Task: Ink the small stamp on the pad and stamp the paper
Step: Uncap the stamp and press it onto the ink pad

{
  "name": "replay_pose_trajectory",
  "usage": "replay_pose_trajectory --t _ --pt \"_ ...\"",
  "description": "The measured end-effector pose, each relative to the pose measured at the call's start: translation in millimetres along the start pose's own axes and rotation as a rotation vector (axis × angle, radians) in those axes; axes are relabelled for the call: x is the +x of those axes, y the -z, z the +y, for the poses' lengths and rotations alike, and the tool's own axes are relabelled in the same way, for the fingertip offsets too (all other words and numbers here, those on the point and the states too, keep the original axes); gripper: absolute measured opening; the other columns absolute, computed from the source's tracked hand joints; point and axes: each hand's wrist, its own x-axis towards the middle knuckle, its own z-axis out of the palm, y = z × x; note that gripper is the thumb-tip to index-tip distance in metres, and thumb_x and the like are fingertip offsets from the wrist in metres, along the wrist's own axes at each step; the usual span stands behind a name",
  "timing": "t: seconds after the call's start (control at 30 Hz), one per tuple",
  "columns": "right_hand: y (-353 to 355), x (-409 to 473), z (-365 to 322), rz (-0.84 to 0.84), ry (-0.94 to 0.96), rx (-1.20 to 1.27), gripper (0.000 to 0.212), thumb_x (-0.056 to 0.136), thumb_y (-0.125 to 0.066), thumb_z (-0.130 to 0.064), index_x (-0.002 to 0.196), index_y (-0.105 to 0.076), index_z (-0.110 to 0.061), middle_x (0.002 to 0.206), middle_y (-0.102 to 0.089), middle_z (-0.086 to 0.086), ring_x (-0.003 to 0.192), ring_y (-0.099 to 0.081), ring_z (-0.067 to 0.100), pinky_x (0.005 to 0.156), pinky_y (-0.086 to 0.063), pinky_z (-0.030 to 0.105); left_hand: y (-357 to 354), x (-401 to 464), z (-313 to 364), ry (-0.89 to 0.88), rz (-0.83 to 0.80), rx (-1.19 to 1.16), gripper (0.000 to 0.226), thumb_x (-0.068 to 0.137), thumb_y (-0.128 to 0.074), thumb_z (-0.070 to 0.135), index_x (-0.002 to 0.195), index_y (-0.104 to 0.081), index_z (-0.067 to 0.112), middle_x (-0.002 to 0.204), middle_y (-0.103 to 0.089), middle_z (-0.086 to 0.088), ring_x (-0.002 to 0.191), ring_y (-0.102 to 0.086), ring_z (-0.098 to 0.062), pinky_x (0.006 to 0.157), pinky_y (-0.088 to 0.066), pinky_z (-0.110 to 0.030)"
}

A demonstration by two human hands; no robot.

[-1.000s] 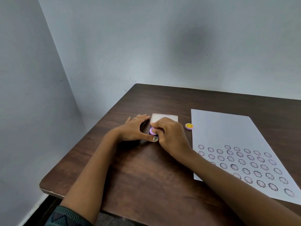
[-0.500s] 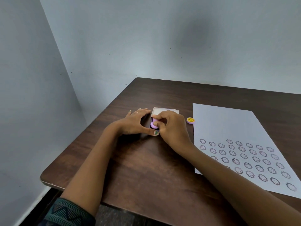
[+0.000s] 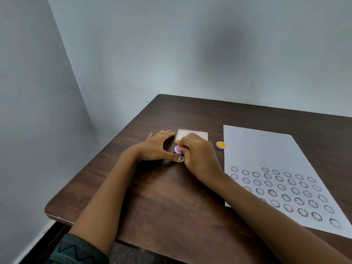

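While right hand [image 3: 198, 157] pinches stamp [image 3: 178, 149] upright on pad [image 3: 192, 134], left hand [image 3: 158, 147] splayed beside.

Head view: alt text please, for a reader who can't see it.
A person's right hand presses a small purple stamp onto an ink pad that the left hand steadies on a dark wooden table. To the right lie a yellow-topped stamp and paper bearing rows of stamped faces.
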Motion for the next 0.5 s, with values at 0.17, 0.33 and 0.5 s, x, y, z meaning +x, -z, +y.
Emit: replay_pose_trajectory --t 0.17,0.33,0.5 --pt "-2.0 3.2 -2.8 0.072 -0.110 0.097 0.017 0.075 -0.068 -0.004 0.091 -0.071 -0.006 0.088 -0.072 0.012 0.058 -0.046 -0.007 0.062 -0.031 -0.010 -0.6 -0.7 1.0 0.005 0.005 -0.006 0.095 0.076 -0.068 0.053 0.149 -0.017 0.020 0.160 -0.011 0.001 0.146 0.002 -0.010 0.117 0.009 -0.040" --pt "4.7 5.2 -4.9 0.034 -0.155 0.125 0.012 0.076 -0.067 -0.006 0.087 -0.071 -0.008 0.086 -0.072 0.009 0.060 -0.051 -0.001 0.061 -0.041 -0.001 0.5 -2.3 2.5 0.012 0.006 -0.005 0.096 0.076 -0.068 0.054 0.149 -0.017 0.021 0.160 -0.011 0.001 0.146 0.001 -0.012 0.118 0.009 -0.042" --pt "20.9 14.4 0.7 0.149 -0.476 0.476 0.017 0.075 -0.070 -0.007 0.092 -0.070 -0.009 0.096 -0.072 0.013 0.080 -0.065 0.014 0.077 -0.053 0.021 -0.1 -0.3 0.8 0.021 0.011 -0.007 0.100 0.072 -0.068 0.059 0.149 -0.016 0.022 0.159 -0.012 0.002 0.146 -0.001 -0.012 0.117 0.010 -0.040"
